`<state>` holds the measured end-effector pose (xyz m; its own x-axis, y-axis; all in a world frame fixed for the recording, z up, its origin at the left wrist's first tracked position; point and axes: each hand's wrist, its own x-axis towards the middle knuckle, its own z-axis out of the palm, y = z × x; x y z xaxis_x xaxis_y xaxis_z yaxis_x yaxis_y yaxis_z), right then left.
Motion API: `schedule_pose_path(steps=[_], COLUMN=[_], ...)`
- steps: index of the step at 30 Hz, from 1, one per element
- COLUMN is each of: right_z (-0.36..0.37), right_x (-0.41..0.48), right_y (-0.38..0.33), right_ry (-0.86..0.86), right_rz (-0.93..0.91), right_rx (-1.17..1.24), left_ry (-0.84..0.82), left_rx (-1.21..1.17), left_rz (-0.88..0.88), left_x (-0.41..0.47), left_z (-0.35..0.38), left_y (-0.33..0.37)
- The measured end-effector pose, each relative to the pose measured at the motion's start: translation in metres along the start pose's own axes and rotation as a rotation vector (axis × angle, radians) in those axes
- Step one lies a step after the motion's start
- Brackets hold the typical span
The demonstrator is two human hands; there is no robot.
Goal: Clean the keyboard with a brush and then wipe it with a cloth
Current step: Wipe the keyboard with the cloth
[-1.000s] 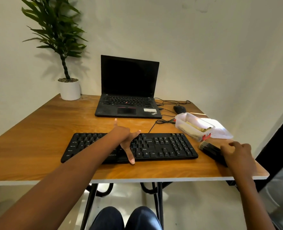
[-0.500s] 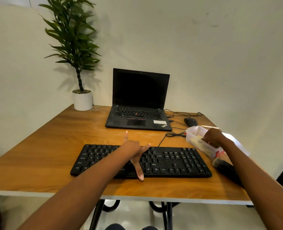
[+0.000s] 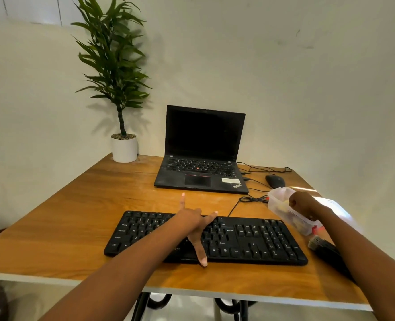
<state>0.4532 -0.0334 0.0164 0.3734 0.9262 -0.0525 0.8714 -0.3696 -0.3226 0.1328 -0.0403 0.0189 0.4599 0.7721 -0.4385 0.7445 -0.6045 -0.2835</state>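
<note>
Soft, even light; plant (image 3: 113, 63) shadow on wall, glare at right, wide-angle edge bending.

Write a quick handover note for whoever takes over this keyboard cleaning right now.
Left hand: open, fingers spread flat on the keyboard.
Right hand: curled at the open container right of the keyboard; whether it grips anything is hidden. Yellowish stuff inside, maybe the cloth.
Brush: lying on the table by the keyboard's right end, in no hand.
Done: nothing that shows.
Left: take the brush, sweep the keys, then wipe with the cloth.
</note>
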Motion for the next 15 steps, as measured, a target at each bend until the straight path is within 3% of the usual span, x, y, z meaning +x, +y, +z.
schedule_pose_path(steps=[3,8,10,13,15], right_z=[-0.013,-0.054,-0.061,-0.045,-0.024], right_x=[0.000,-0.037,-0.055,-0.083,-0.103], right_y=[0.007,0.004,0.003,-0.005,-0.017], right_ry=[0.129,0.326,0.304,0.128,0.129], right_rz=[-0.084,-0.201,-0.232,-0.209,-0.156], right_rx=[0.105,0.907,1.281,1.864,2.133], left_ry=[0.026,0.030,0.039,0.029,0.030], left_rx=[-0.029,-0.046,-0.055,-0.067,-0.078], left_rz=[0.026,0.021,0.026,0.031,0.032], left_x=[-0.004,-0.006,-0.006,-0.005,-0.006], left_z=[0.001,0.001,0.001,0.001,0.001], left_y=[0.001,0.000,-0.001,-0.002,-0.002])
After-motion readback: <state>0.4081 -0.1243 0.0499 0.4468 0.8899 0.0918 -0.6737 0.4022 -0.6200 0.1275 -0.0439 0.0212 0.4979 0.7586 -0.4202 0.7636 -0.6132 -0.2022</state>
